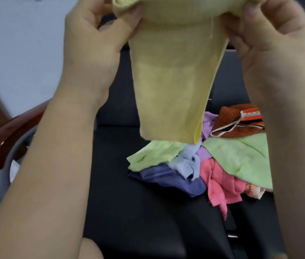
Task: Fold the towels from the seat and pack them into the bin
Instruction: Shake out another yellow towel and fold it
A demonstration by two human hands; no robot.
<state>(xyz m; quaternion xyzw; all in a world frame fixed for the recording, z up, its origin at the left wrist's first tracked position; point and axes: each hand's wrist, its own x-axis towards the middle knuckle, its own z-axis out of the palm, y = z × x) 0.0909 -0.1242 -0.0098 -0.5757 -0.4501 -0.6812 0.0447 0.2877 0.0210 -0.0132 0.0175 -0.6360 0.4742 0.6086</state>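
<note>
A pale yellow towel [174,77] hangs in the air in front of me, doubled over lengthwise. My left hand [95,43] pinches its top left corner and my right hand [277,40] pinches its top right corner, both raised high over the black seat [144,212]. Under the hanging end lies a heap of loose towels: light green ones [239,156], a purple one [174,180], a pale blue one [185,165], a pink one [221,182] and a rust-orange one [237,120]. No bin is in view.
A glossy red-brown wooden armrest [7,139] on a grey frame stands at the left of the seat. The seat's black backrest [121,86] rises behind the towel. A pale wall fills the upper left.
</note>
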